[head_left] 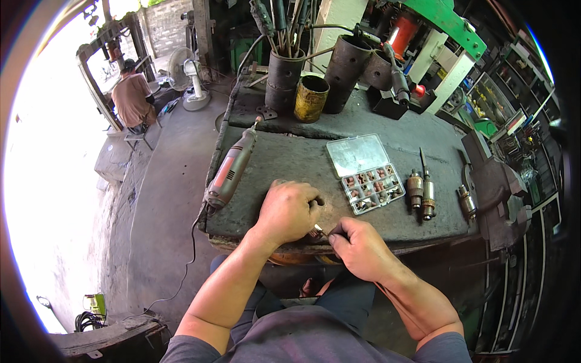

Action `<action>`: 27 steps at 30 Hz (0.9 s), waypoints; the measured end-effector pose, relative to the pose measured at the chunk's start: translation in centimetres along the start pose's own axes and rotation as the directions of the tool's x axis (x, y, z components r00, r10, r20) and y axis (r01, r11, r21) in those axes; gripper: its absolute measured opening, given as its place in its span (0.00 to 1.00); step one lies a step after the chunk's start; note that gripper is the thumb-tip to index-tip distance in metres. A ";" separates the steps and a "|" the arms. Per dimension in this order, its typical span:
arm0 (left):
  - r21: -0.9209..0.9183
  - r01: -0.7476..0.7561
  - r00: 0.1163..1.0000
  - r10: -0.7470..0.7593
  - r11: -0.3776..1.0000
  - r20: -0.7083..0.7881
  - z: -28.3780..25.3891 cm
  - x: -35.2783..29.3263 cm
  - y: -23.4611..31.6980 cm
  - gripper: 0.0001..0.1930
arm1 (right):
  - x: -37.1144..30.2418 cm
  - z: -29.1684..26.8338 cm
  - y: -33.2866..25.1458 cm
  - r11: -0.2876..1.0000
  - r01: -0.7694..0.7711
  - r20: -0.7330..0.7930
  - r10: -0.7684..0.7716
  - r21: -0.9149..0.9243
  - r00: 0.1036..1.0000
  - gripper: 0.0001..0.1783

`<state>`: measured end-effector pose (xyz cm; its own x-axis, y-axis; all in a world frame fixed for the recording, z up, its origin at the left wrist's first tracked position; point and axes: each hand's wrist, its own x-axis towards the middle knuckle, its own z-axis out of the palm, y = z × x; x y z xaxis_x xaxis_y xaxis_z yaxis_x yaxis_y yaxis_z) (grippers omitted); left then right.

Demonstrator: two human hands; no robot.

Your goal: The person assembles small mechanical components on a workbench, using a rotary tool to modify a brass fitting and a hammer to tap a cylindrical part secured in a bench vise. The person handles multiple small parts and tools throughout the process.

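Observation:
Close to the near edge of the workbench, my left hand [288, 212] is curled with its knuckles up. A metal shaft with a bright, ribbed end [317, 230] pokes out below its fingers; the rest is hidden under the hand. My right hand [362, 247] pinches the thin tip of that shaft between thumb and fingers. Left of my hands lies a grey and red rotary tool [235, 166], a small pinkish bit at its far end. Beyond my right hand, an open clear plastic case [358, 155] holds several small reddish and pale grinding bits in its compartments.
Two motor armatures [428, 196] lie right of the case; another metal part [466, 201] rests beside the bench vise [499, 187]. Dark metal cylinders [284, 78] with rods and a yellow can [311, 98] stand at the back. A person [133, 100] sits far left near a fan [192, 75].

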<state>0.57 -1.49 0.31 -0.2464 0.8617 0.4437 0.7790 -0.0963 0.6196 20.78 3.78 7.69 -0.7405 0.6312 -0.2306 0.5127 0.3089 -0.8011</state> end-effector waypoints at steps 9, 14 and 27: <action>-0.006 0.024 1.000 -0.024 1.000 0.001 0.0 0.0 0.2 0.08 | 0.2 0.1 0.2 0.999 -0.020 0.005 0.020 -0.029 1.000 0.13; -0.030 0.005 1.000 -0.006 1.000 -0.003 0.0 -0.1 0.1 0.08 | 0.2 0.2 0.5 0.995 0.087 -0.019 -0.087 0.039 0.996 0.13; -0.035 -0.010 0.999 0.009 0.999 -0.034 -0.1 -0.6 0.3 0.06 | -1.3 -0.7 0.3 0.995 -0.007 0.025 0.010 -0.098 1.000 0.13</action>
<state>0.89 -2.11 0.31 -0.2585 0.8435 0.4709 0.7608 -0.1227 0.6373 22.17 3.58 8.11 -0.7462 0.6161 -0.2522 0.5581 0.3725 -0.7414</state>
